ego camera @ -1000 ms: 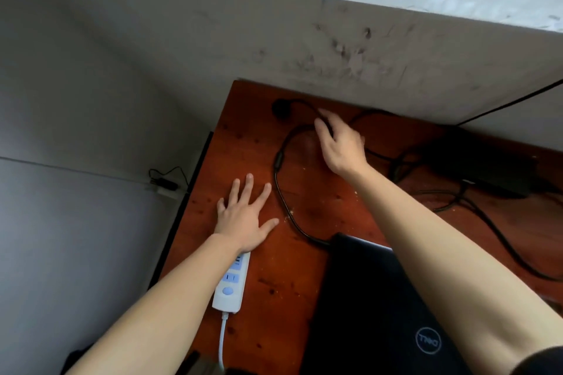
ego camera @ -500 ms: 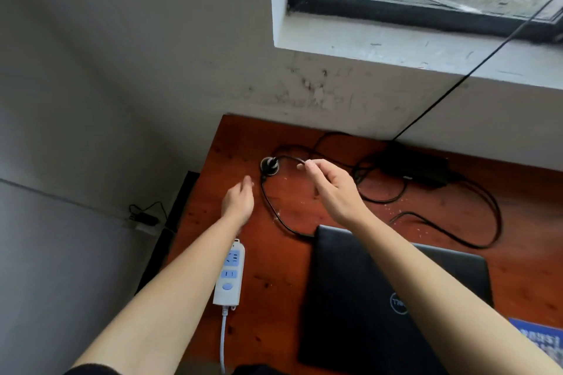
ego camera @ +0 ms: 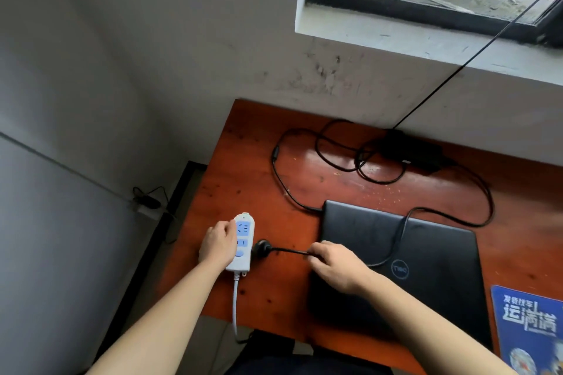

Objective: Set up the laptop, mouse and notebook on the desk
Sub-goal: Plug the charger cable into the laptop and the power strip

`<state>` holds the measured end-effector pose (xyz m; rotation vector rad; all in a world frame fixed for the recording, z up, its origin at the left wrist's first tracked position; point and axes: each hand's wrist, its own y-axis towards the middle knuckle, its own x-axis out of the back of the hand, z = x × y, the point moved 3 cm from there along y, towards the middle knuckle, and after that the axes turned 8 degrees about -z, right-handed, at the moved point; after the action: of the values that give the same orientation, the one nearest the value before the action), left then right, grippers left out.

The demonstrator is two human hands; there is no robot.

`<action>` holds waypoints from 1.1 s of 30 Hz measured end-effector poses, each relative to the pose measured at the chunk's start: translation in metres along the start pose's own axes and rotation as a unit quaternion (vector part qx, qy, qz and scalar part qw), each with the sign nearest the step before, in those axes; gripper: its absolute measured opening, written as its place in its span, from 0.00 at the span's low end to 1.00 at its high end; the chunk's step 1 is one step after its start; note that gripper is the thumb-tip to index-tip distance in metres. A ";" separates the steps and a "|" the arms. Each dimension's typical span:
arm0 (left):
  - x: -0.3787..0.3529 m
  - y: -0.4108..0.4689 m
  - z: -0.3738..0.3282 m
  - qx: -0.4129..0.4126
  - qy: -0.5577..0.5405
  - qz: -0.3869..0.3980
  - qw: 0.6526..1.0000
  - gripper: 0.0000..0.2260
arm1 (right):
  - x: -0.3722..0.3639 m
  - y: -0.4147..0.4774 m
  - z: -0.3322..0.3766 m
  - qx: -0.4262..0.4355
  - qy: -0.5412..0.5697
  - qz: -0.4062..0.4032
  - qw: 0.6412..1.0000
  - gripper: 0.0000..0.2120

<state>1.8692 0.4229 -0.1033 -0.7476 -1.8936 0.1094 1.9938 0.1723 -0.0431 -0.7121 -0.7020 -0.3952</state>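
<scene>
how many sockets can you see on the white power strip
2 on the power strip: one near its far end, one at the middle. Both are empty; the plug lies beside it. The left hand may hide part of its edge.

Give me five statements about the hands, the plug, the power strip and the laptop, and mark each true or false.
1. The laptop lid is open. False: it lies closed on the desk.
2. The left hand is on the power strip. True.
3. The plug is already seated in the power strip. False: it lies on the desk just right of the strip.
4. The right hand pinches the black cable behind the plug. True.
5. The blue printed pad lies left of the laptop. False: it lies to its right, at the desk's near edge.
</scene>
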 end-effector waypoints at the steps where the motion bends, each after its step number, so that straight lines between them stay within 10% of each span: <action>1: -0.001 -0.004 0.005 0.012 -0.013 0.008 1.000 0.20 | 0.001 0.005 0.005 -0.025 0.027 0.025 0.999 0.13; 9: 0.003 -0.031 0.021 0.057 -0.106 0.058 0.991 0.14 | -0.011 0.061 0.066 -0.076 0.044 0.057 0.994 0.29; 14: 0.004 -0.036 0.018 0.033 -0.063 0.117 0.991 0.22 | -0.021 0.063 0.065 -0.062 -0.012 0.076 0.995 0.16; 25: -0.006 -0.040 0.004 0.001 0.085 0.032 0.996 0.29 | -0.015 0.009 -0.002 -0.347 0.333 0.093 0.872 0.11; 33: 0.004 -0.049 -0.002 -0.048 0.061 0.020 0.997 0.22 | 0.001 0.008 0.016 -0.267 0.493 0.080 0.824 0.08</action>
<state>1.8476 0.3855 -0.0793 -0.8387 -1.7782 -0.0038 1.9913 0.1888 -0.0373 -0.9503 0.4843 -0.7366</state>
